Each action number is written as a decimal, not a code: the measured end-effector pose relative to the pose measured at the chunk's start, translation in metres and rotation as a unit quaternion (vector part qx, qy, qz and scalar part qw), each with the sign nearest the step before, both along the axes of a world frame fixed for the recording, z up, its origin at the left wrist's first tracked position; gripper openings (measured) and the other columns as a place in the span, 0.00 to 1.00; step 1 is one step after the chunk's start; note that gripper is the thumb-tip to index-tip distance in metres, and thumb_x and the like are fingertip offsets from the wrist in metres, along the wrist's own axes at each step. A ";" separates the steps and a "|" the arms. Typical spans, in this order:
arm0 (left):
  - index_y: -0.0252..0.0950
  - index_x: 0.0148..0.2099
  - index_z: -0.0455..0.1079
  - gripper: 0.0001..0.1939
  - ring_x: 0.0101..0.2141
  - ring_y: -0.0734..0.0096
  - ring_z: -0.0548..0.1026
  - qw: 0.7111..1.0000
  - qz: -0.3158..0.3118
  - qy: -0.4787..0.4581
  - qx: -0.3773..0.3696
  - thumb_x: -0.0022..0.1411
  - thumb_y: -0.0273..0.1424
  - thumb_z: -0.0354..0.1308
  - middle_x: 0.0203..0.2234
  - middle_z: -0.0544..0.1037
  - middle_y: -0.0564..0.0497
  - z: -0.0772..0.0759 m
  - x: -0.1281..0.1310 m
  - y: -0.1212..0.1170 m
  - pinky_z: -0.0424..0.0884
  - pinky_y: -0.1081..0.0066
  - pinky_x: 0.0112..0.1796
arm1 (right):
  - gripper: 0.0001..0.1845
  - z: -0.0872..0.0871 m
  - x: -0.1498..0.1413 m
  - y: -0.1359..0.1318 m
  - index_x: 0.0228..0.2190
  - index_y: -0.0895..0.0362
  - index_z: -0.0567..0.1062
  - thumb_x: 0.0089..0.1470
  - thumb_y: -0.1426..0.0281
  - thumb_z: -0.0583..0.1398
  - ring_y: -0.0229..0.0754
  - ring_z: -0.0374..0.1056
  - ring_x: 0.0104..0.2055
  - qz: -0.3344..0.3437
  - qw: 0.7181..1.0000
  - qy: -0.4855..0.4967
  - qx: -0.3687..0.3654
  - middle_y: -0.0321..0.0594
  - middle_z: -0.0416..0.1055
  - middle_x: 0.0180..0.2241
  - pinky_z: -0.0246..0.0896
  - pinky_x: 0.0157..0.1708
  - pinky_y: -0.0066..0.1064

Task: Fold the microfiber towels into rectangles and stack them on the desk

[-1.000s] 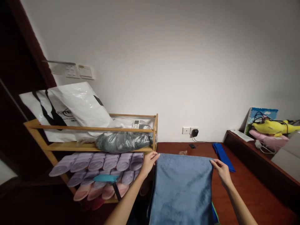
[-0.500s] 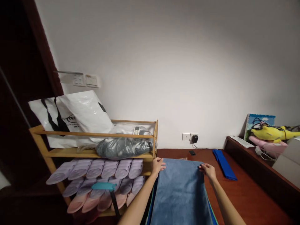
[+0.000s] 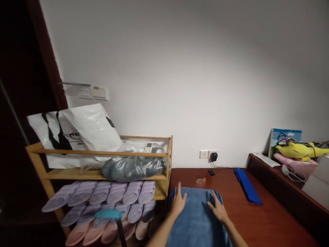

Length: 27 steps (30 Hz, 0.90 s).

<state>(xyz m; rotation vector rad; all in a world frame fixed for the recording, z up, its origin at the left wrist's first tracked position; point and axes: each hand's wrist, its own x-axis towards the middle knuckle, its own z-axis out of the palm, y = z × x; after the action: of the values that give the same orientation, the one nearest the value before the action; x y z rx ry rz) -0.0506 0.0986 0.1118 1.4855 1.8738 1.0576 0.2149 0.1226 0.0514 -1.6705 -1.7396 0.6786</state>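
A greyish-blue cloth (image 3: pixel 196 219) lies spread over the reddish-brown wooden surface, running toward me out of the frame's bottom. Brighter blue and green edges of cloth peek out beneath its far corners. My left hand (image 3: pixel 178 201) is at the cloth's far left edge, fingers stretched out and apart. On the right side, my right hand (image 3: pixel 218 209) also has spread fingers, over the cloth's edge near the far corner. Neither hand grips anything; whether the palms press on the cloth is hard to tell.
Left stands a wooden shoe rack (image 3: pixel 151 154) with lilac and pink slippers, a white bag (image 3: pixel 84 133) and a remote (image 3: pixel 148 148). A folded blue strip (image 3: pixel 248 187) lies right. Behind are a plugged-in black adapter (image 3: pixel 214 156) and a raised ledge bearing a yellow plush toy (image 3: pixel 298 150).
Both hands have let go of the cloth's far corners and opened. The cloth's far edge has come down and nearer, and the view has tilted slightly up.
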 end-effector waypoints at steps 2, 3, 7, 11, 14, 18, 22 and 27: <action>0.42 0.63 0.56 0.31 0.63 0.62 0.50 0.996 -0.073 0.058 0.005 0.56 0.33 0.55 0.63 0.55 0.52 -0.024 0.004 -0.019 0.47 0.60 0.61 | 0.40 -0.020 -0.008 -0.017 0.59 0.57 0.58 0.49 0.50 0.52 0.48 0.47 0.64 0.028 0.996 -0.079 0.007 0.46 0.53 0.62 0.44 0.61 0.44; 0.42 0.64 0.54 0.32 0.63 0.61 0.47 0.985 -0.115 0.131 -0.007 0.58 0.36 0.52 0.64 0.51 0.51 -0.037 0.004 -0.027 0.43 0.55 0.61 | 0.39 -0.028 -0.010 -0.024 0.59 0.56 0.58 0.51 0.49 0.50 0.47 0.43 0.65 0.037 0.991 -0.124 0.011 0.44 0.49 0.63 0.40 0.62 0.46; 0.45 0.66 0.47 0.29 0.64 0.63 0.42 0.946 -0.164 0.280 -0.028 0.64 0.42 0.40 0.65 0.43 0.54 -0.075 -0.003 -0.038 0.39 0.50 0.61 | 0.37 -0.043 -0.010 -0.035 0.60 0.51 0.54 0.55 0.47 0.42 0.47 0.39 0.66 0.042 0.974 -0.221 0.018 0.39 0.43 0.65 0.37 0.63 0.48; 0.47 0.66 0.47 0.28 0.64 0.62 0.43 0.948 -0.162 0.276 -0.003 0.64 0.43 0.39 0.65 0.45 0.55 -0.087 -0.010 -0.032 0.41 0.49 0.61 | 0.36 -0.041 -0.008 -0.033 0.60 0.50 0.55 0.55 0.46 0.43 0.47 0.39 0.66 0.040 0.979 -0.201 0.025 0.39 0.45 0.64 0.37 0.63 0.49; 0.48 0.64 0.53 0.27 0.63 0.62 0.48 0.960 -0.154 0.231 0.031 0.64 0.43 0.41 0.64 0.50 0.53 -0.086 -0.012 -0.030 0.42 0.48 0.60 | 0.36 -0.043 -0.006 -0.033 0.59 0.50 0.58 0.54 0.47 0.46 0.47 0.40 0.66 0.037 0.987 -0.150 0.033 0.39 0.46 0.64 0.35 0.63 0.49; 0.45 0.53 0.70 0.22 0.61 0.60 0.56 0.987 -0.096 0.075 0.106 0.63 0.43 0.44 0.59 0.63 0.49 -0.076 -0.010 -0.026 0.44 0.50 0.60 | 0.36 -0.048 -0.004 -0.026 0.52 0.55 0.68 0.47 0.48 0.55 0.52 0.46 0.64 -0.033 0.998 0.041 0.044 0.46 0.56 0.61 0.33 0.64 0.49; 0.43 0.51 0.71 0.25 0.59 0.59 0.61 0.947 -0.125 -0.280 0.092 0.60 0.49 0.46 0.56 0.68 0.46 -0.067 0.004 -0.025 0.52 0.53 0.58 | 0.35 -0.047 -0.014 -0.021 0.45 0.54 0.71 0.38 0.48 0.60 0.57 0.52 0.62 -0.182 0.914 0.361 0.035 0.47 0.62 0.58 0.45 0.61 0.49; 0.46 0.55 0.68 0.26 0.58 0.61 0.61 0.726 -0.202 -0.656 -0.046 0.62 0.50 0.42 0.55 0.70 0.47 -0.087 0.009 -0.041 0.54 0.52 0.57 | 0.27 -0.051 -0.024 -0.039 0.40 0.52 0.72 0.38 0.51 0.63 0.51 0.66 0.53 -0.090 0.767 0.634 -0.044 0.41 0.73 0.46 0.59 0.55 0.46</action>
<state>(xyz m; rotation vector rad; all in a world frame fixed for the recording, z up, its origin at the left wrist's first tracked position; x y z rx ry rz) -0.0419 0.0578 0.0250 0.5905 0.5211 1.2227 0.1906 0.0834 0.0000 -0.8971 -0.5426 1.3608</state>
